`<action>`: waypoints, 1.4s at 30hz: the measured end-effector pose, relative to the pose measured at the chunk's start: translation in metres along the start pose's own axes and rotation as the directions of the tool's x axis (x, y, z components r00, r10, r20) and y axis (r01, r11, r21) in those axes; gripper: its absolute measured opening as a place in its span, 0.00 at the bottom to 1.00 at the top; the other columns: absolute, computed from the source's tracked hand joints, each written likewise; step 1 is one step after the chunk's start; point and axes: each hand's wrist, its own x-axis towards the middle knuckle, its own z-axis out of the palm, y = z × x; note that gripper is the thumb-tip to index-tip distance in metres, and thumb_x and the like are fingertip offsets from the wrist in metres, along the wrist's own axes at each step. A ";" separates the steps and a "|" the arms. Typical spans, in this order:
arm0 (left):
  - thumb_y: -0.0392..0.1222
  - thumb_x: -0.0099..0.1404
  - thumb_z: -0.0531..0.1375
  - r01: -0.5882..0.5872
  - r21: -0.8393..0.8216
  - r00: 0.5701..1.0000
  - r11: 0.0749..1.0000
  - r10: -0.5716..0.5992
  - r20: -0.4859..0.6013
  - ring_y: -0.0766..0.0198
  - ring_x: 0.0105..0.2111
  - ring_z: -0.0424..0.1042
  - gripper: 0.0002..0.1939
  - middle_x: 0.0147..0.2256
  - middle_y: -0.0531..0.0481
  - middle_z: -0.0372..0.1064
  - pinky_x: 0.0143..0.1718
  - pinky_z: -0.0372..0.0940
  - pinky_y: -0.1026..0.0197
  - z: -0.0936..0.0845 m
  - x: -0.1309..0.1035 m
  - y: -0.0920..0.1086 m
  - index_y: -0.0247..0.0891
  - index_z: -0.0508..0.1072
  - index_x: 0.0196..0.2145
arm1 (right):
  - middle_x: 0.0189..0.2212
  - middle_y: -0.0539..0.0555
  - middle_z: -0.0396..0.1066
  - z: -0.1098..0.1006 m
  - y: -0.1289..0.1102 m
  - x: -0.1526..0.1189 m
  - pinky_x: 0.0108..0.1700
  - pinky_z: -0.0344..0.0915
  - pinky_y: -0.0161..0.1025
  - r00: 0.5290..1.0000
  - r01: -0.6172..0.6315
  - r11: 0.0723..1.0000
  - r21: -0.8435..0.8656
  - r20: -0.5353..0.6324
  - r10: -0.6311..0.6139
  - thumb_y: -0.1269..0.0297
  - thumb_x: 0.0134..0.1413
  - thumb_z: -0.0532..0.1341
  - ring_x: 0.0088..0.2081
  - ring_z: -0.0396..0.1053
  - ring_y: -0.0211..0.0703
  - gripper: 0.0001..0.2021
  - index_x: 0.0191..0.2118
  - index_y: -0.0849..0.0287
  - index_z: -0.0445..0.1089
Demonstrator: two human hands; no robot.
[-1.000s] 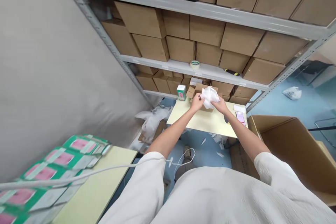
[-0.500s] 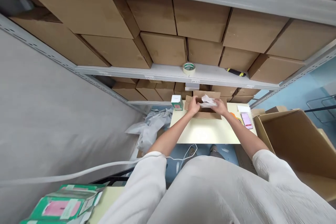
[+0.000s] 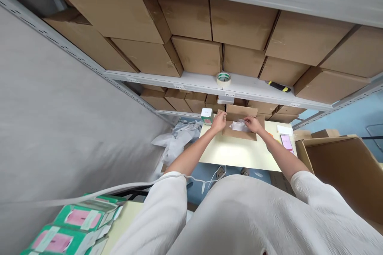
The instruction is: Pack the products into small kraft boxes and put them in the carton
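Observation:
An open cardboard box (image 3: 241,110) with raised flaps stands on the pale yellow table (image 3: 233,153). Crumpled white wrapping (image 3: 238,126) lies inside it. My left hand (image 3: 220,121) is at the box's left flap, its fingers bent together; what they pinch is too small to make out. My right hand (image 3: 253,123) reaches over the right side of the box, fingertips closed at the edge of the wrapping. Just left of my left hand stands a small white and green box (image 3: 207,116).
Grey shelves (image 3: 194,91) full of cartons rise ahead, holding a tape roll (image 3: 224,79) and a yellow-black cutter (image 3: 279,86). A phone (image 3: 287,142) lies at the table's right. A large open carton (image 3: 341,167) stands beside it. Green boxes (image 3: 80,217) sit lower left.
The white wrapping has gone down from between my hands into the box. My left hand has moved off it to the left flap. The whole view has shifted a little.

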 end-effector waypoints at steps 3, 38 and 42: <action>0.29 0.66 0.57 0.005 0.017 1.000 1.000 -0.005 0.000 0.49 0.60 0.73 0.22 0.58 0.42 0.74 0.65 0.68 0.46 -0.006 -0.002 -0.007 0.42 0.76 0.55 | 0.51 0.58 0.81 0.006 -0.010 0.001 0.56 0.72 0.43 0.999 0.032 0.999 0.011 0.005 -0.032 0.70 0.64 0.62 0.49 0.79 0.48 0.14 0.52 0.57 0.80; 0.38 0.57 0.76 -0.158 0.461 0.956 0.873 0.019 0.292 0.35 0.64 0.62 0.36 0.60 0.29 0.67 0.65 0.56 0.33 -0.079 0.013 -0.074 0.43 0.71 0.61 | 0.50 0.57 0.81 0.085 -0.107 0.037 0.57 0.73 0.45 0.999 0.028 0.997 0.070 -0.047 -0.025 0.73 0.62 0.59 0.49 0.79 0.47 0.15 0.47 0.57 0.81; 0.43 0.58 0.76 -0.095 0.377 0.974 0.921 0.009 0.225 0.33 0.65 0.60 0.35 0.59 0.30 0.68 0.66 0.54 0.32 -0.095 0.006 -0.074 0.44 0.71 0.61 | 0.49 0.56 0.82 0.086 -0.110 0.040 0.57 0.73 0.46 0.998 0.054 0.996 0.074 -0.045 -0.051 0.73 0.62 0.59 0.49 0.79 0.48 0.14 0.46 0.56 0.81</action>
